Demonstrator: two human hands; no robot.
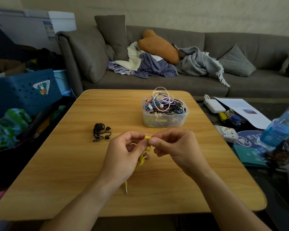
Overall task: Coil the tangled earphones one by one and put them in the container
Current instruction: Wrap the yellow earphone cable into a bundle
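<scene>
Over the middle of the wooden table the person has both hands raised close together, working a pair of yellow earphones. The left hand is curled round the bunched yellow cord, thumb and forefinger pinching a yellow earbud at the top, while the right hand pinches the same spot from the other side, fingers bent in tight. The cord hangs beneath the left palm and its yellow jack plug trails down to the tabletop near the wrist. To the left, lying apart on the table, is a bundle of black earphones, its two buds poking out on the right. Farther back stands a clear plastic container heaped with earphones of many colours, white loops springing up above its rim. Behind the table runs a grey sofa strewn with cushions and blankets.
</scene>
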